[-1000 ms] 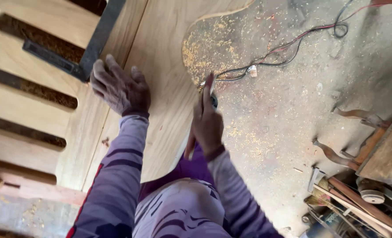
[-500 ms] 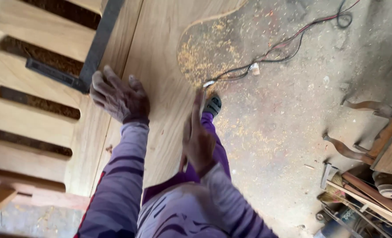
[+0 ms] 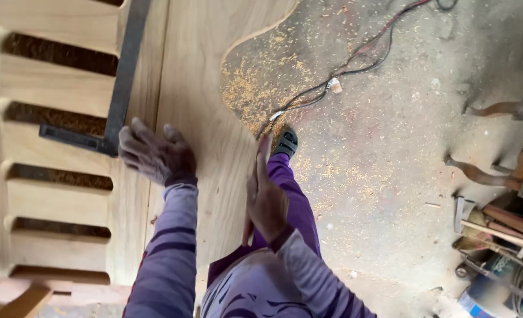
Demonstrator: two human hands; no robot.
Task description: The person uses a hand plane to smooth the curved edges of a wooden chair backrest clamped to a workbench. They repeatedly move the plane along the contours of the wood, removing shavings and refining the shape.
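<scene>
Smooth pale wood panel [image 3: 196, 106], seemingly matt dark metal square [image 3: 123, 76], sawdust-strewn rough floor [image 3: 402, 159]

single head cam, looks steeply down from above, close over wooden panel [image 3: 196, 118] and sawdust-strewn floor [image 3: 402, 165].

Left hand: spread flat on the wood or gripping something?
Spread flat. The left hand lies palm-down, fingers splayed, on the wooden panel beside the metal square.

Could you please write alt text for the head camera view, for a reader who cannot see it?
Seen from above, a person in purple striped sleeves presses the left hand flat on a wide wooden panel beside a dark metal square, while the right hand rests edge-on at the panel's curved edge. Sawdust and a black cable lie on the concrete floor.
</scene>
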